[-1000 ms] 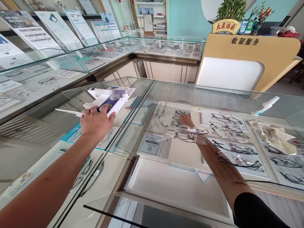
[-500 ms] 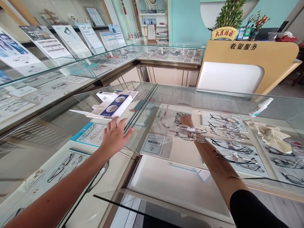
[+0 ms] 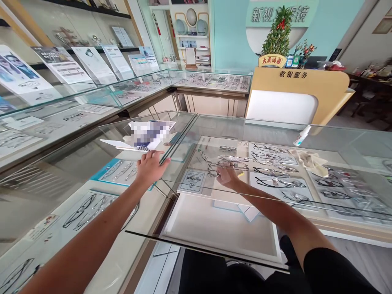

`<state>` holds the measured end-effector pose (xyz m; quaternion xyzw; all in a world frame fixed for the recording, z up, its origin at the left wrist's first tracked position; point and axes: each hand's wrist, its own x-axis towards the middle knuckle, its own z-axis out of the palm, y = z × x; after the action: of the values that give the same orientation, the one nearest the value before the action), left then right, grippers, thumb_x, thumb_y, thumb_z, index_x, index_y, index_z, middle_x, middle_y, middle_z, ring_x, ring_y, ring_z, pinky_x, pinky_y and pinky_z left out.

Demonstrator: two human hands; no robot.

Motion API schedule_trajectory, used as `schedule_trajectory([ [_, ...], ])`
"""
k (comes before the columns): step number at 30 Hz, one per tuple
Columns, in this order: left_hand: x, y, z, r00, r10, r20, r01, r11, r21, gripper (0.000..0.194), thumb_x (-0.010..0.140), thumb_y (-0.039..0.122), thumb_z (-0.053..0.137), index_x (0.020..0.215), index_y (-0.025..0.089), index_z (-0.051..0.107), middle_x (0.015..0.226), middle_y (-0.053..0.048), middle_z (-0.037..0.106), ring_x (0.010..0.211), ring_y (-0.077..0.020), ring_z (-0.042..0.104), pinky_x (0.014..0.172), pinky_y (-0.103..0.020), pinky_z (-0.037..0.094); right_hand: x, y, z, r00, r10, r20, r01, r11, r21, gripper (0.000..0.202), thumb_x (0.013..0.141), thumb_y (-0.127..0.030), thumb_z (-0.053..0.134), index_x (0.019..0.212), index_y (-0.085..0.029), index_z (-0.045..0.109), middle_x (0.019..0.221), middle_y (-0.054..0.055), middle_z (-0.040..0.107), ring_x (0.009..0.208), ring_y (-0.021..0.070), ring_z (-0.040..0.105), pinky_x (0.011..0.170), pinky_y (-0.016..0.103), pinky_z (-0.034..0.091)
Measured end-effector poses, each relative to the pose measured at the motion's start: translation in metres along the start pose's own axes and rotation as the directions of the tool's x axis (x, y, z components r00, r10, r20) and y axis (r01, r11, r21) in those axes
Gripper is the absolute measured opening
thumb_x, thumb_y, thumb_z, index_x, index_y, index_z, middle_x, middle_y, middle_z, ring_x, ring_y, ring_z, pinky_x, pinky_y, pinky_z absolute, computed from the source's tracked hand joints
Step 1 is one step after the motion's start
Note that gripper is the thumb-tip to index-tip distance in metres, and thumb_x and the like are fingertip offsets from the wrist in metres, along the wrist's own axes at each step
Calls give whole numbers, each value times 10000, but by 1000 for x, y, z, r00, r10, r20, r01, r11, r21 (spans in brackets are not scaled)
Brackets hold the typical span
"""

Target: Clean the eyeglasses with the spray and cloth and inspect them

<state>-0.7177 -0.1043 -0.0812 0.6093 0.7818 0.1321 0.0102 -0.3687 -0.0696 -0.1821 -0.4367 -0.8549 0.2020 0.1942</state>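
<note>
My left hand rests on the glass top with its fingers apart, holding nothing, just in front of an opened white and blue box. Under the glass, my right hand reaches into the display case. Its fingertips are at a pair of glasses, partly hidden by frames and reflections on the glass above; the fingers look closed around the rim. Left of it lies a grey printed card. Rows of eyeglasses sit on white trays to the right.
On the glass stand a white bottle and a crumpled beige cloth. A dark glass edge crosses in front of me above an open drawer. A yellow counter stands behind.
My right hand has drawn back toward me and left from the far glasses, and a pair now appears at its fingers. My left hand stays by the box, fingers more bent. The view has tilted up.
</note>
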Motion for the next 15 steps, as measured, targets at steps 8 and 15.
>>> schedule_trajectory([
  [8, 2, 5, -1, 1000, 11, -22, -11, 1000, 5, 776, 1059, 604, 416, 1644, 142, 630, 1712, -282, 554, 1615, -514, 468, 1321, -678, 392, -120, -56, -15, 984, -60, 167, 44, 994, 103, 320, 755, -144, 778, 913, -268, 529, 964, 19, 716, 988, 251, 651, 1019, 397, 502],
  [15, 3, 6, -1, 1000, -4, -8, 4, 1000, -10, 770, 1045, 596, 435, 1642, 149, 625, 1738, -293, 529, 1629, -514, 451, 1325, -679, 371, -155, -105, -80, 956, -177, 232, 90, 936, 342, 318, 779, -180, 764, 911, -289, 496, 987, 14, 686, 1001, 258, 616, 1010, 412, 493],
])
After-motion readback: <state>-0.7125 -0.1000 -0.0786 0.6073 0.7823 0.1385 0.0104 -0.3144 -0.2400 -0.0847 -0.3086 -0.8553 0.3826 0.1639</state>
